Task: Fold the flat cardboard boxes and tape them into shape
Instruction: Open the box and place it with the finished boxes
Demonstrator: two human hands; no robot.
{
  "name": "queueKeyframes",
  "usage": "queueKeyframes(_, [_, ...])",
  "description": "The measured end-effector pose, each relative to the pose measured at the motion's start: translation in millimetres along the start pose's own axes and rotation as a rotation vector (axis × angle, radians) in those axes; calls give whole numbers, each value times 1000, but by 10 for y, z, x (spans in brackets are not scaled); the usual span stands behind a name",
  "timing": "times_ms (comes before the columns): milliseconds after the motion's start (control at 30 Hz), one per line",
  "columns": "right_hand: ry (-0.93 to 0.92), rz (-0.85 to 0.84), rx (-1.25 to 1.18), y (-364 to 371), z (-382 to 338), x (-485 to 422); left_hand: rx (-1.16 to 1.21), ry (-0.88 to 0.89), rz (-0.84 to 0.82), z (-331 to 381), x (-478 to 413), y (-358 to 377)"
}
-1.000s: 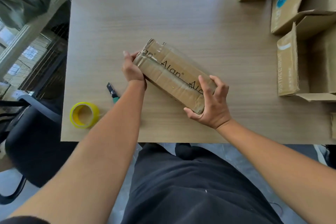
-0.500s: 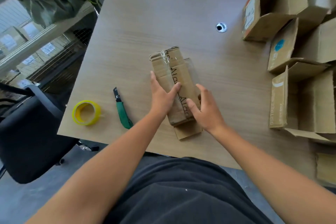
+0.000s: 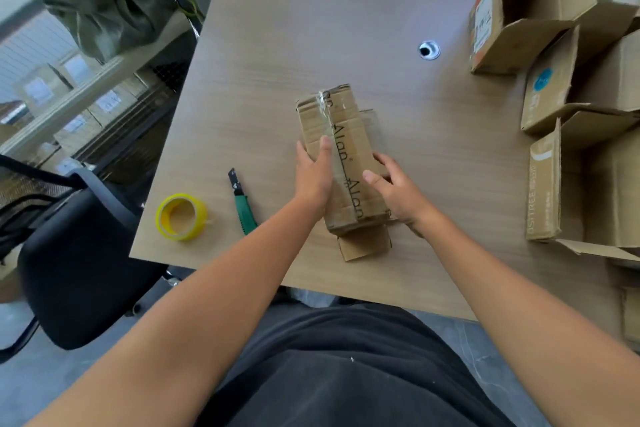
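1. Table (image 3: pixel 311 10): pale wood grain. It carries every item I list below except the chair.
2. Box pile (image 3: pixel 571 114): open brown cartons, well to the right of the box in hand, along the table's right side.
3. Chair (image 3: pixel 79 270): black, off the table, well to the left of the box and nearer to me.
4. Box (image 3: pixel 349 135): long, narrow, brown. It lies on the table with its long side pointing away from me. I read a strip of clear tape down the top seam, printed "Alan". One loose flap sticks out flat from under its near end.
5. Left hand (image 3: pixel 313 177): arm stretched forward, palm against the box's left edge. The fingers are straight and pressed along the top, curled round nothing.
6. Right hand (image 3: pixel 398 189): arm stretched forward, thumb laid on the box's top, fingers bent down over its right side, gripping it.
7. Tape roll (image 3: pixel 181 217): yellow, lying flat, well left of the box near the table's edge.
8. Knife (image 3: pixel 244 204): green handle, between the tape roll and the box.
9. Cable hole (image 3: pixel 428 50): round, beyond the box, to its right.
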State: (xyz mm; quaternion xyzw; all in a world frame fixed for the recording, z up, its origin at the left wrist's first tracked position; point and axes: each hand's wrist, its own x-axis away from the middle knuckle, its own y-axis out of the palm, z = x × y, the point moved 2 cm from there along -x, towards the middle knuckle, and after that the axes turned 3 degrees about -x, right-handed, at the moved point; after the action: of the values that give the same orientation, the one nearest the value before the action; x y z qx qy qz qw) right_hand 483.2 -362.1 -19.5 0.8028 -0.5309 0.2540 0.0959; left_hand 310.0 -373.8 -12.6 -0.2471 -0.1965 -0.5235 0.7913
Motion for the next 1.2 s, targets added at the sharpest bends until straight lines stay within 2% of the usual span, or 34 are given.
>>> queueKeyframes(67, [7, 2, -59, 19, -200, 25, 37, -8, -61, 134, 26, -53])
queueKeyframes(200, [-75, 76, -171, 59, -727, 96, 55, 173, -195, 580, 89, -247])
queueKeyframes(400, [-203, 225, -335, 22, -1564, 290, 97, 542, -253, 1402, 263, -673])
queueKeyframes(500, [-277, 244, -423, 32, -1907, 448, 112, 642, -238, 1724, 354, -838])
queueKeyframes(567, [-312, 262, -454, 63, -2016, 521, 169, 615, -251, 1852, 358, -915])
queueKeyframes(700, [-282, 300, -439, 196, -1976, 591, 208, 444, -317, 1814, 370, -998])
queueKeyframes(833, [-176, 324, -402, 435, -1725, 673, 55, 323, -465, 1391, 388, -1031])
queueKeyframes(1067, [-29, 381, -417, 672, -1037, 842, -88, 49, -527, 602, 394, -1105])
queueKeyframes(1200, [-71, 415, -386, 843, -773, 908, -217, 29, -567, 440, 407, -1166])
